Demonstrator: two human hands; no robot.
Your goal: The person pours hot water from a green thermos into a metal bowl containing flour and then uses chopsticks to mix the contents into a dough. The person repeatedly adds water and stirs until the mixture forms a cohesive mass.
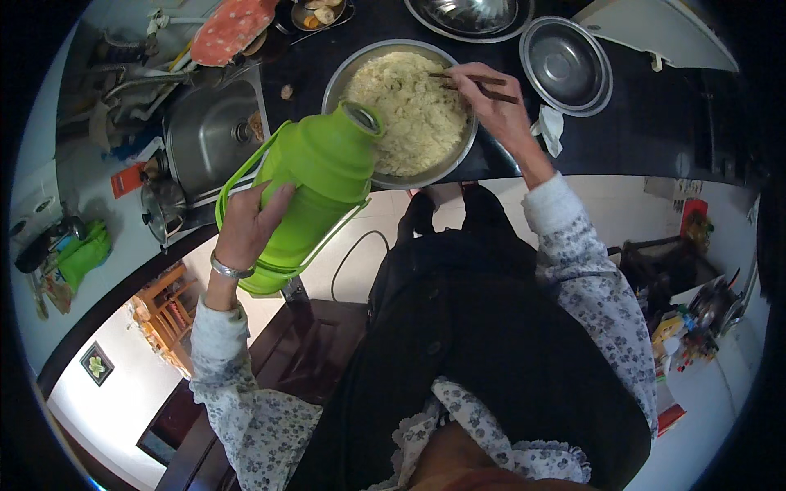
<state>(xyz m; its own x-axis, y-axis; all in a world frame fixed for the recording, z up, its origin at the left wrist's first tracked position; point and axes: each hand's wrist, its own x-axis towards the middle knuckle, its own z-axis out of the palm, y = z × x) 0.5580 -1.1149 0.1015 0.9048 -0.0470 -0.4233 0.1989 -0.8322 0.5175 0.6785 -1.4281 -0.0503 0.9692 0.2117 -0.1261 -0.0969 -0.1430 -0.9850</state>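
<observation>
My left hand [255, 218] grips a green thermos flask [313, 184], tilted so that its open mouth lies over the left rim of a large metal bowl [465, 149]. A pale yellow, crumbly flour mixture [411, 116] fills much of the bowl. Whether water is pouring cannot be made out. Between the fingers of my right hand [488, 98] are brown chopsticks [500, 95], their tips in the mixture at the bowl's right side. The flask's green handle hangs along its left side.
A stainless sink [212, 135] lies to the left of the dark countertop [645, 123]. Beyond the bowl are a metal lid or basin [470, 15] and, to the right, another metal basin [565, 67] with a white cloth or tissue [551, 129] beside it.
</observation>
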